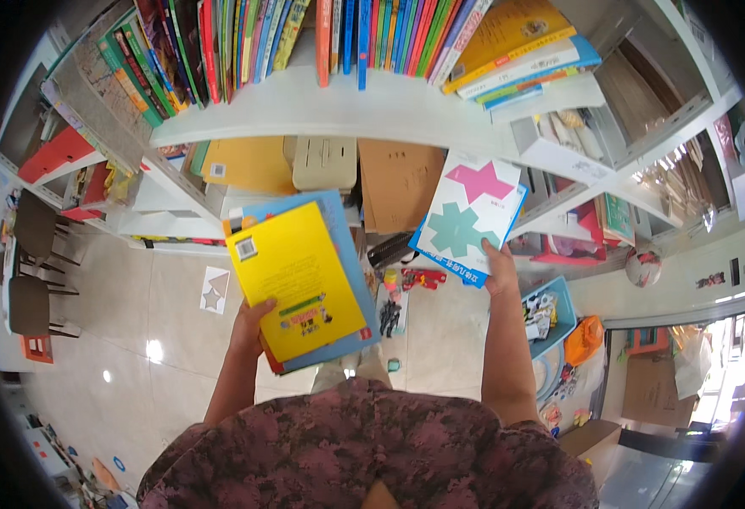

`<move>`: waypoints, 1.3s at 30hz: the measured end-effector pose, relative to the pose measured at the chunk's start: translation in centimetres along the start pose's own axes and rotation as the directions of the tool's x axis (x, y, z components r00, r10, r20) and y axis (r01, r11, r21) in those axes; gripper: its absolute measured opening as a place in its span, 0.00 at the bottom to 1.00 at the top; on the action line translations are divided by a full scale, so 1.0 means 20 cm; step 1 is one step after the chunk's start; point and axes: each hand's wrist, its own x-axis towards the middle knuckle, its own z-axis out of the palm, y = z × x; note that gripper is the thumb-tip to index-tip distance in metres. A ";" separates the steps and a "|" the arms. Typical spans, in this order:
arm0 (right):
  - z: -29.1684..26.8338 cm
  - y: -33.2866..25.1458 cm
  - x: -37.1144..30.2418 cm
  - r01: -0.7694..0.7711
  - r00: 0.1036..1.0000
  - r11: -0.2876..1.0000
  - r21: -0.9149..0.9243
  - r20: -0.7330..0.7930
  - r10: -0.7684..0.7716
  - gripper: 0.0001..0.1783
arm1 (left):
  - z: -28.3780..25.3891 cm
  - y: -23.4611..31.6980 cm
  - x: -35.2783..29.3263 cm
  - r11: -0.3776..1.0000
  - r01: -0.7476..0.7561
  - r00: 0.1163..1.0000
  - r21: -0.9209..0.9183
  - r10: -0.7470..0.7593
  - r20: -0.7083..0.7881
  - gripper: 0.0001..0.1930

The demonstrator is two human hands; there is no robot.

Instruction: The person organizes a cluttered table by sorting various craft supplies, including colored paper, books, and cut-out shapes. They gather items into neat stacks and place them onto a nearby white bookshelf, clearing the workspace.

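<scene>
My left hand [254, 326] is closed on the left edge of a small stack of books, its thumb lying over the yellow book [305, 280] on top. A larger light-blue book [343, 246] sticks out beneath the yellow one. On the right, my right hand [498, 270] grips the lower right corner of a white sheet [477, 187] printed with a pink and a green star-like shape. A blue-edged booklet [466, 273] lies under that sheet, in the same grip. Both bundles are in front of the white bookshelf, apart from each other.
Upright books [254, 42] line the white shelf board [305, 106], with a leaning yellow book [508, 38] at right. Below are a beige box [325, 163] and brown folders [400, 182]. Toys [423, 278], a star-printed sheet [215, 290] and a blue bin [551, 314] are on the floor.
</scene>
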 end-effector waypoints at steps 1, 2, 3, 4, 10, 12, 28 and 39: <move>0.00 -0.01 -0.04 -0.012 1.000 1.000 -0.013 0.017 0.012 0.23 | 0.00 0.00 0.00 1.000 -0.013 1.000 0.009 0.013 0.004 0.24; 0.00 -0.01 -0.10 -0.029 0.999 0.999 -0.021 0.026 0.029 0.23 | 0.00 0.00 0.00 1.000 -0.006 1.000 0.028 0.006 0.001 0.24; 0.03 -0.02 -0.17 -0.032 0.999 0.999 0.002 0.041 0.032 0.22 | 0.00 0.01 0.00 0.999 -0.005 1.000 0.046 0.005 -0.003 0.24; 0.04 0.00 -0.21 -0.032 0.999 0.998 0.049 0.025 0.031 0.21 | 0.01 0.01 0.00 0.998 -0.005 1.000 0.064 0.006 -0.008 0.24; 0.05 0.09 -0.48 -0.029 0.996 0.999 0.037 0.082 0.026 0.21 | 0.07 0.04 -0.02 0.993 0.016 1.000 0.113 -0.016 0.004 0.22; 0.09 0.10 -0.58 -0.029 0.996 0.998 0.049 0.087 0.025 0.21 | 0.09 0.06 -0.02 0.991 0.023 1.000 0.131 -0.024 0.011 0.22; 0.35 0.33 -0.93 -0.101 0.953 0.988 -0.119 0.275 0.131 0.20 | -0.11 -0.04 -0.10 0.979 0.089 0.985 0.184 -0.114 0.128 0.17; 0.66 0.43 -0.98 0.241 0.894 0.807 -0.539 0.447 0.032 0.20 | -0.05 0.06 -0.19 0.978 0.113 0.981 0.174 -0.137 0.134 0.20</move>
